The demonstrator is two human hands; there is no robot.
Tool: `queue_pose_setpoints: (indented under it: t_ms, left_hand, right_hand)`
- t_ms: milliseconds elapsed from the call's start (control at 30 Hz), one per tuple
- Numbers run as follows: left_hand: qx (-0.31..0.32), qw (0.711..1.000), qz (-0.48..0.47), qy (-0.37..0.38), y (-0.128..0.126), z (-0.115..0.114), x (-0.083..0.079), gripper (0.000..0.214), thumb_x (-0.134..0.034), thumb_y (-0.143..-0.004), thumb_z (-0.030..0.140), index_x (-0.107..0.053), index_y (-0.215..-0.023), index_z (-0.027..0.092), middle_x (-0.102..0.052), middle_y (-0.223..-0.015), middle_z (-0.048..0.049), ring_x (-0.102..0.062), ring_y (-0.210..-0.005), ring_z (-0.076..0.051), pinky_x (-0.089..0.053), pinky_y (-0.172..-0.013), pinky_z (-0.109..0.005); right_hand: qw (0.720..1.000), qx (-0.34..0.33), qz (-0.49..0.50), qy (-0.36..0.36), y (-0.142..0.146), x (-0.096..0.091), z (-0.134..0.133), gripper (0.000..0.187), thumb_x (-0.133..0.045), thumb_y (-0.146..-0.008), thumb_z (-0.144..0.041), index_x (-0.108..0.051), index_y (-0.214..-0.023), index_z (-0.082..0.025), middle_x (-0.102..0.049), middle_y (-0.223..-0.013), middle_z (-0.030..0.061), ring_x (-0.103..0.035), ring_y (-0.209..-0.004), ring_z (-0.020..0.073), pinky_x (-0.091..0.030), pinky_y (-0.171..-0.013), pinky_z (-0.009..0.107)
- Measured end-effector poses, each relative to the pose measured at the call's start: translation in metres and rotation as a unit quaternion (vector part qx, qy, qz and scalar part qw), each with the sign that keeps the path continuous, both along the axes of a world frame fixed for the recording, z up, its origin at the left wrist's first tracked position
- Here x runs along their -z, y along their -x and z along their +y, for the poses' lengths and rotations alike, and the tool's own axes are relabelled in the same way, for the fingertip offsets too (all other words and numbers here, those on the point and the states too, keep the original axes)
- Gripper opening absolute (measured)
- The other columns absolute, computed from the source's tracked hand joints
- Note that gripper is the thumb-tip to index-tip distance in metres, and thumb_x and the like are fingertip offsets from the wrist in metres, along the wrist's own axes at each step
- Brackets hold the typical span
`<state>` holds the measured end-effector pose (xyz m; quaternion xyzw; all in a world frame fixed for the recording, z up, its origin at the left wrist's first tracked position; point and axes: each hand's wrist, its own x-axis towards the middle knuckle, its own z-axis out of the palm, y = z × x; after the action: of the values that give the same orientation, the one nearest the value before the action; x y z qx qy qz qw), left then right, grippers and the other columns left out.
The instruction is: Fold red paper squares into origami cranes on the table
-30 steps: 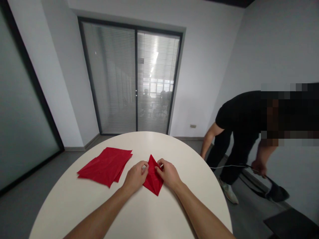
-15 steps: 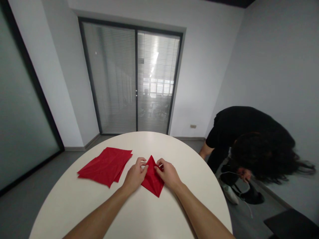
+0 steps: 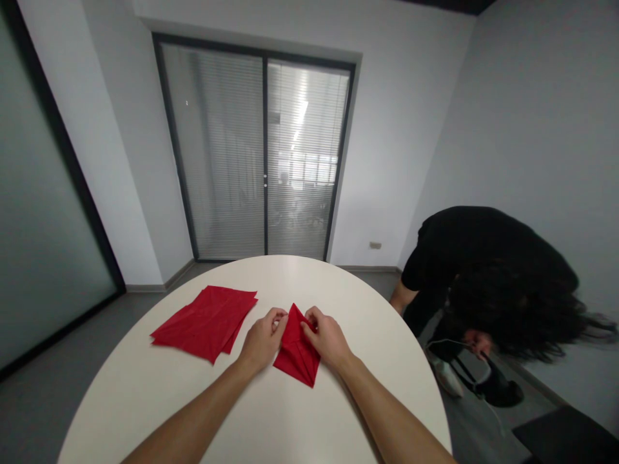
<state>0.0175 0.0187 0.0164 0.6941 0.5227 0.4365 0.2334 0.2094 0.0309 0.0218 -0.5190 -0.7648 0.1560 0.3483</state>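
Observation:
A folded red paper piece [image 3: 296, 354] lies on the round white table [image 3: 271, 412], pointing away from me. My left hand [image 3: 261, 340] pinches its upper left edge with curled fingers. My right hand [image 3: 326, 336] pinches the upper right edge near the tip. Both hands press the paper against the tabletop.
A stack of flat red paper sheets [image 3: 206, 319] lies to the left on the table. A person in black [image 3: 483, 270] bends low beside the table's right side, handling a dark bag [image 3: 500, 390] on the floor. Glass doors with blinds [image 3: 261, 151] stand behind.
My fingers have shifted slightly along the paper's top edges and the fold looks tighter. The person at the right has bent lower toward the bag on the floor.

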Motion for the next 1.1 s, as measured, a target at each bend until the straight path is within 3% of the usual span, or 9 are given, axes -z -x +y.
queue_pose_setpoints:
  t_ms: [100,267,533,633,733,867,967,1100]
  left_hand:
    - [-0.02,0.998,0.051,-0.007,-0.001,-0.002,0.0,0.015,-0.055,-0.091,0.032,-0.06,-0.102,0.024,-0.073,-0.093,-0.0022,-0.067,-0.076,-0.017,-0.046,-0.071,-0.026]
    - [-0.052,0.992,0.112,-0.012,-0.002,-0.002,0.002,0.004,-0.055,-0.089,0.024,-0.056,-0.093,0.024,-0.069,-0.08,0.0002,-0.065,-0.075,-0.017,-0.04,-0.067,-0.025]
    - [-0.021,0.988,0.152,-0.015,-0.006,-0.006,-0.005,0.009,-0.054,-0.084,0.016,-0.052,-0.084,0.025,-0.064,-0.076,0.0031,-0.061,-0.072,-0.016,-0.035,-0.064,-0.023]
    - [-0.006,0.988,0.151,-0.017,-0.006,-0.008,-0.006,0.01,-0.053,-0.083,0.015,-0.052,-0.084,0.025,-0.063,-0.075,0.0033,-0.06,-0.072,-0.016,-0.035,-0.064,-0.024]
    - [-0.001,0.989,0.147,-0.014,-0.006,-0.007,-0.005,0.011,-0.052,-0.081,0.014,-0.052,-0.084,0.025,-0.063,-0.075,0.003,-0.059,-0.071,-0.016,-0.035,-0.064,-0.024]
    - [0.012,0.993,0.117,-0.007,-0.005,-0.006,-0.005,0.006,-0.054,-0.084,0.023,-0.052,-0.079,0.024,-0.063,-0.074,0.0027,-0.057,-0.068,-0.016,-0.037,-0.065,-0.025]
    - [0.037,0.998,0.059,0.004,-0.003,-0.006,-0.005,0.02,-0.047,-0.092,0.036,-0.053,-0.078,0.023,-0.064,-0.073,0.0019,-0.058,-0.069,-0.016,-0.039,-0.066,-0.025]
    - [0.062,0.998,0.026,0.013,-0.002,-0.003,-0.003,0.025,-0.041,-0.095,0.035,-0.057,-0.081,0.022,-0.065,-0.074,0.0013,-0.059,-0.071,-0.016,-0.041,-0.068,-0.025]
  right_hand:
    - [1.0,-0.003,-0.003,-0.009,0.001,-0.001,-0.001,0.004,-0.054,-0.086,-0.025,-0.056,-0.089,-0.024,-0.065,-0.076,-0.0008,-0.056,-0.065,0.0151,-0.035,-0.06,0.024]
    - [1.0,-0.004,0.001,-0.001,0.003,-0.006,-0.005,0.008,-0.058,-0.086,-0.031,-0.057,-0.089,-0.024,-0.067,-0.076,-0.0007,-0.059,-0.065,0.0154,-0.038,-0.06,0.024]
    - [0.994,-0.057,0.092,-0.012,0.011,-0.012,-0.008,0.029,-0.056,-0.089,-0.028,-0.061,-0.118,-0.028,-0.072,-0.097,0.0012,-0.065,-0.079,0.0165,-0.048,-0.075,0.028]
    - [0.987,-0.083,0.132,-0.025,0.013,-0.011,-0.005,0.02,-0.053,-0.09,-0.027,-0.065,-0.105,-0.024,-0.072,-0.097,0.0022,-0.064,-0.085,0.0173,-0.049,-0.08,0.03]
    - [0.982,-0.077,0.171,-0.019,0.013,-0.007,-0.001,0.016,-0.053,-0.09,-0.03,-0.065,-0.096,-0.022,-0.07,-0.09,0.0028,-0.062,-0.082,0.0176,-0.048,-0.072,0.028]
    - [0.976,-0.057,0.211,-0.002,0.012,-0.004,0.003,0.018,-0.052,-0.091,-0.035,-0.061,-0.094,-0.021,-0.067,-0.086,0.0032,-0.06,-0.079,0.0179,-0.046,-0.062,0.026]
    - [0.973,-0.049,0.226,-0.008,0.011,-0.002,0.006,0.019,-0.052,-0.092,-0.038,-0.059,-0.092,-0.021,-0.065,-0.084,0.0032,-0.059,-0.077,0.0179,-0.047,-0.067,0.028]
    - [0.963,-0.05,0.266,-0.006,0.01,0.002,0.01,0.022,-0.052,-0.092,-0.042,-0.056,-0.093,-0.021,-0.064,-0.084,0.0035,-0.059,-0.078,0.0185,-0.049,-0.069,0.029]
